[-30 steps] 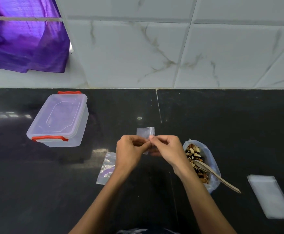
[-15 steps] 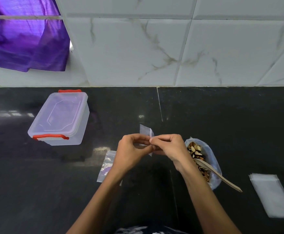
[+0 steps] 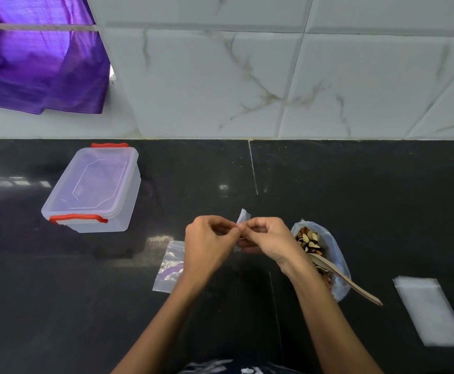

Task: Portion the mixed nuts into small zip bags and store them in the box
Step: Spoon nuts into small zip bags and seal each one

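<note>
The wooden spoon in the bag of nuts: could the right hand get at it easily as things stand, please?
Probably yes, once freed. The wooden spoon lies just beside the right hand, handle uncovered, but that hand and the left hand are both pinching the small zip bag.

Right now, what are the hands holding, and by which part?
Both the left hand and the right hand pinch one small zip bag by its near edge, seemingly its mouth.

Both forearms are bare to the bottom edge of the view, with no sleeves showing. The left hand (image 3: 209, 242) and right hand (image 3: 267, 240) wear no gloves, rings or watch.
</note>
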Motion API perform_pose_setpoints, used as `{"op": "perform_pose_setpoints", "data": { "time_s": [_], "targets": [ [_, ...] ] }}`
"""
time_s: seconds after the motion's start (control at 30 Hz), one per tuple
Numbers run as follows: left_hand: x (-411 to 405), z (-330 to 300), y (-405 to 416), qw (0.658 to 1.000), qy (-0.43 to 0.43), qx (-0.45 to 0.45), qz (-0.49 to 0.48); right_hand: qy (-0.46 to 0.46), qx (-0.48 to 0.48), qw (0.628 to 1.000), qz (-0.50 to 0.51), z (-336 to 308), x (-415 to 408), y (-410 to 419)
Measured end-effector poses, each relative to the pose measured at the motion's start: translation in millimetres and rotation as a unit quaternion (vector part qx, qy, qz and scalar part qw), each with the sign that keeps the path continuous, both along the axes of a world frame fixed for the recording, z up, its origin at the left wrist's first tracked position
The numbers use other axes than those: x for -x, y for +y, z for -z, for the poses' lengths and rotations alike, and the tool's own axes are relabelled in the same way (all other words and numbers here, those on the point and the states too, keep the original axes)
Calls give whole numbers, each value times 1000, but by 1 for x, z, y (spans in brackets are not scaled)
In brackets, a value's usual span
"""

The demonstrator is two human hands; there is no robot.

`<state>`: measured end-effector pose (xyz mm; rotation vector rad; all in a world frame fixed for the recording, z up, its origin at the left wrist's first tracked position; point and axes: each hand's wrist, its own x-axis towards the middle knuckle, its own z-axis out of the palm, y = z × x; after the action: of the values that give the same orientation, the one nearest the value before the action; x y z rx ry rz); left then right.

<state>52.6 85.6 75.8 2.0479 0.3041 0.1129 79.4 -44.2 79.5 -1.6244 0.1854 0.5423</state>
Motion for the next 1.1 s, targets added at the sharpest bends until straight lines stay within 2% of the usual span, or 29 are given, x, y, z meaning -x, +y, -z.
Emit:
{"op": "perform_pose_setpoints", "data": {
  "time_s": [0.13, 0.33, 0.47, 0.57, 0.67, 0.77, 1.0, 1.1],
  "targets": [
    [4, 2, -9, 996, -43, -80, -27, -85, 151, 985, 22, 3, 0, 7],
    [-3, 2, -4, 985, -25, -157, -71, -199, 342, 917, 51, 8, 5, 12],
    [-1, 3, -4, 986, -35, -157, -52, -240, 344, 907, 29, 5, 3, 13],
    [-2, 10, 2, 984, -98, -147, 3, -258, 317, 913, 14, -1, 3, 9],
    [-5, 19, 13, 972, -155, -96, 151, -255, 265, 930, -10, -9, 4, 4],
    [-8, 29, 19, 954, -138, -29, 263, -267, 243, 932, -28, -18, 4, 3],
    [-15, 26, 14, 954, -168, 99, 226, -243, 289, 921, -97, -39, 7, 1],
    [-13, 30, 13, 954, -164, 114, 224, -243, 337, 900, -133, -42, 10, -1]
  ]
}}
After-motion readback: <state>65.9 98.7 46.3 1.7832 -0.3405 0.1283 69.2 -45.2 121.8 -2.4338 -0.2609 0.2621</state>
